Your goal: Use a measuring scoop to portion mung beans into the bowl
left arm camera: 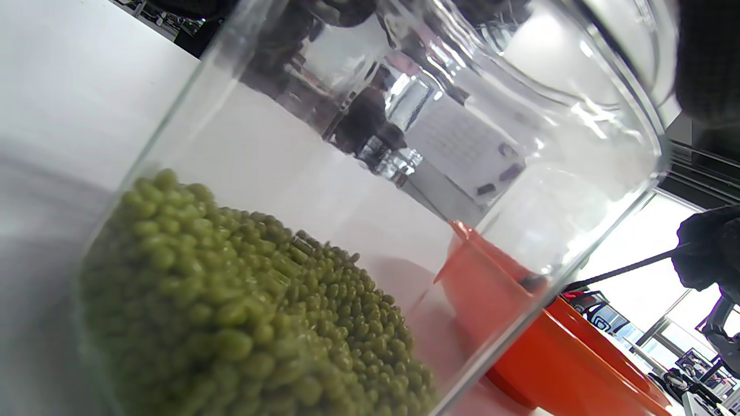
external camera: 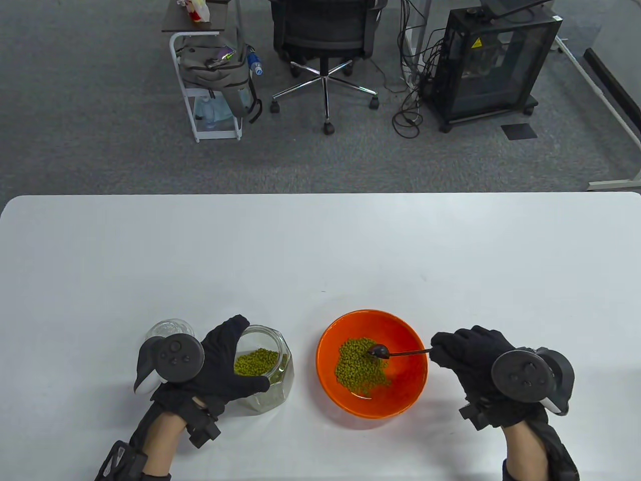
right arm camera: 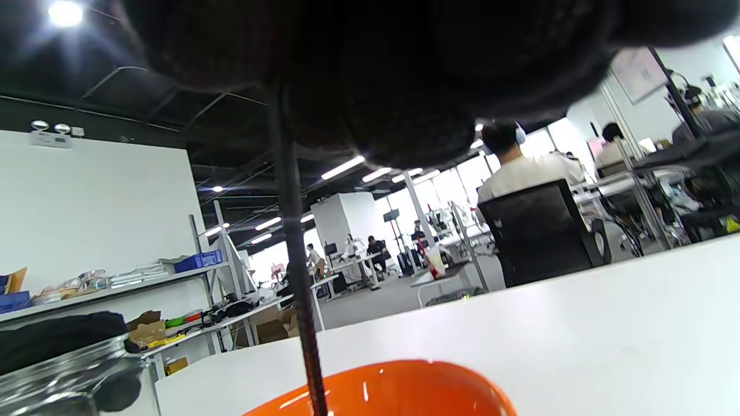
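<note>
An orange bowl (external camera: 406, 345) with a pile of green mung beans (external camera: 361, 366) sits near the table's front edge. My right hand (external camera: 453, 350) pinches the thin handle of a dark measuring scoop (external camera: 379, 350), whose head lies over the beans in the bowl. To the left stands a clear glass jar (external camera: 265, 368) partly filled with mung beans (left arm camera: 243, 312). My left hand (external camera: 228, 361) grips the jar from its left side, fingers curled round the rim. The right wrist view shows the scoop handle (right arm camera: 295, 254) running down to the bowl's rim (right arm camera: 404, 387).
A clear glass lid (external camera: 170, 329) lies behind my left hand's tracker. Beyond the table's far edge stand an office chair (external camera: 325, 35), a cart with a bag (external camera: 213, 75) and a black cabinet (external camera: 493, 65).
</note>
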Action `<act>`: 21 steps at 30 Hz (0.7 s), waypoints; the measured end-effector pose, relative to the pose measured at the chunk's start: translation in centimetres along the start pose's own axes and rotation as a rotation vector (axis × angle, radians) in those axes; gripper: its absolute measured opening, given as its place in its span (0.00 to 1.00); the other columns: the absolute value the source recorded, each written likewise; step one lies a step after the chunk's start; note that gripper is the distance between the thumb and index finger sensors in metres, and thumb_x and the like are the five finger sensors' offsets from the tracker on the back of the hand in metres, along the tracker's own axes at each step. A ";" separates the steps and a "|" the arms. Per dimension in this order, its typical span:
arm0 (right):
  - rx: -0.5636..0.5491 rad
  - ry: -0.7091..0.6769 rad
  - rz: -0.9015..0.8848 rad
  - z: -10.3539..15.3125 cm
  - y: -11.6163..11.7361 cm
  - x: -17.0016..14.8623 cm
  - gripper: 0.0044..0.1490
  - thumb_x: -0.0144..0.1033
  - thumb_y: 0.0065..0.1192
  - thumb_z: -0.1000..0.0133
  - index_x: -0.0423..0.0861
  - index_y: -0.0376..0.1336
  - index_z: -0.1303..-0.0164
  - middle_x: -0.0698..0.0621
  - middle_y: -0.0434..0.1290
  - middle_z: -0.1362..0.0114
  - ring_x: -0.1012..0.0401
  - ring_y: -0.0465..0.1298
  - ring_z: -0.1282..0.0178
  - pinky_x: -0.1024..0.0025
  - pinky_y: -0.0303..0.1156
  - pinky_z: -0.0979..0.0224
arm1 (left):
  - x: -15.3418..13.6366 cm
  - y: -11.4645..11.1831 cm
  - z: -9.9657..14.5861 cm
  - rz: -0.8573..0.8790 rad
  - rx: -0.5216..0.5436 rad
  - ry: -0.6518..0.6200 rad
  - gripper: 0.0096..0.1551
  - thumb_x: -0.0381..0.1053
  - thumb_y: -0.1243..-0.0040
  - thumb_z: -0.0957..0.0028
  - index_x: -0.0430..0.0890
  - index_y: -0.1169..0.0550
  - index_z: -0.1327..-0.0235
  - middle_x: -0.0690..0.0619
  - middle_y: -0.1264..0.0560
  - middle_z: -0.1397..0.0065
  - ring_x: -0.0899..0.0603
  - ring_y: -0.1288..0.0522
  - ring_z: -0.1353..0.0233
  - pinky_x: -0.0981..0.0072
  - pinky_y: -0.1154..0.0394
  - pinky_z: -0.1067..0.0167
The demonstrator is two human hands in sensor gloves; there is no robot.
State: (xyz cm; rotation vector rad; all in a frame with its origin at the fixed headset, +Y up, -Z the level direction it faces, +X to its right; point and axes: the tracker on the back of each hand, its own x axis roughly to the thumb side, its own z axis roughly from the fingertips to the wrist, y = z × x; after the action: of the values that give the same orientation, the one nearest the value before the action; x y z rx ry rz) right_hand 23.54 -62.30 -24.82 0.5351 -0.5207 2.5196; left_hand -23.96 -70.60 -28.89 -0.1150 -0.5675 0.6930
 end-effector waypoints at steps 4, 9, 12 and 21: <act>-0.067 -0.051 -0.036 0.3 -0.1 -0.1 0.28 0.53 0.66 0.53 0.49 0.78 0.51 0.45 0.85 0.56 0.51 0.82 0.63 0.54 0.77 0.53 | 0.0 0.0 0.0 -0.006 -0.002 0.000 0.79 0.86 0.33 0.57 0.33 0.54 0.21 0.29 0.49 0.17 0.20 0.41 0.20 0.21 0.43 0.28; -0.172 -0.033 -0.066 0.5 -0.4 -0.5 0.28 0.53 0.65 0.52 0.48 0.78 0.52 0.45 0.85 0.57 0.51 0.82 0.64 0.54 0.78 0.53 | 0.0 0.0 0.0 -0.003 0.000 0.000 0.79 0.86 0.33 0.57 0.33 0.54 0.21 0.29 0.49 0.17 0.20 0.41 0.20 0.21 0.43 0.28; -0.215 0.000 -0.138 0.5 -0.7 -1.1 0.28 0.54 0.64 0.50 0.47 0.78 0.52 0.46 0.85 0.58 0.52 0.82 0.65 0.54 0.78 0.55 | 0.0 0.0 0.0 -0.003 0.000 0.000 0.79 0.86 0.33 0.57 0.33 0.54 0.21 0.29 0.49 0.17 0.20 0.41 0.20 0.21 0.43 0.28; -0.300 0.187 -0.507 0.2 0.2 -2.6 0.27 0.51 0.65 0.46 0.41 0.79 0.58 0.46 0.86 0.67 0.55 0.83 0.74 0.58 0.80 0.63 | 0.0 0.0 0.0 -0.005 -0.002 -0.001 0.79 0.86 0.33 0.57 0.33 0.54 0.21 0.29 0.49 0.17 0.20 0.41 0.20 0.21 0.43 0.28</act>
State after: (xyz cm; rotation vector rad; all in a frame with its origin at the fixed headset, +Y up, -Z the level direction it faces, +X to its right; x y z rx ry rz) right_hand 25.51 -63.62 -25.87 0.2698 -0.5921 1.9415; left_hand -23.98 -70.61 -28.93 -0.1148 -0.5695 0.6880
